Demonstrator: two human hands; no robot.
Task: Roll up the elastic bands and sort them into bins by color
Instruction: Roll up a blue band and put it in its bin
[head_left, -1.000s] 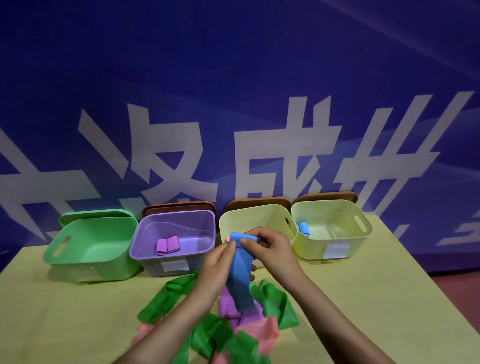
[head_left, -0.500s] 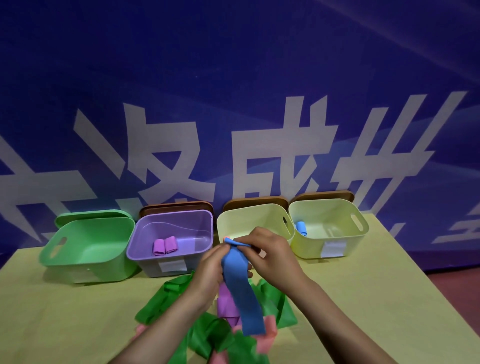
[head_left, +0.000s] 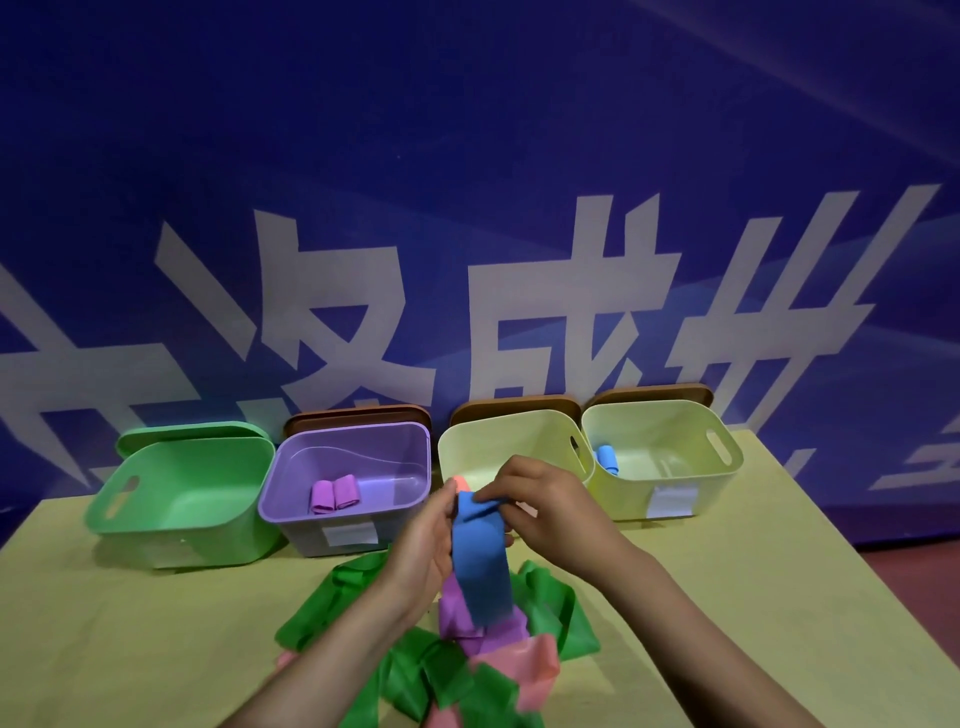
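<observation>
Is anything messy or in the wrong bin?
Nothing is in a wrong bin: two purple rolls sit in the purple bin, and a blue roll in the far-right yellow bin. The only mess is the unrolled bands still tangled on the table.

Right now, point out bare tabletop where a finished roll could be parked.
Bare table lies right of the band pile, in front of the right yellow bin, and left of the pile before the green bin. The centre is crowded.
</observation>
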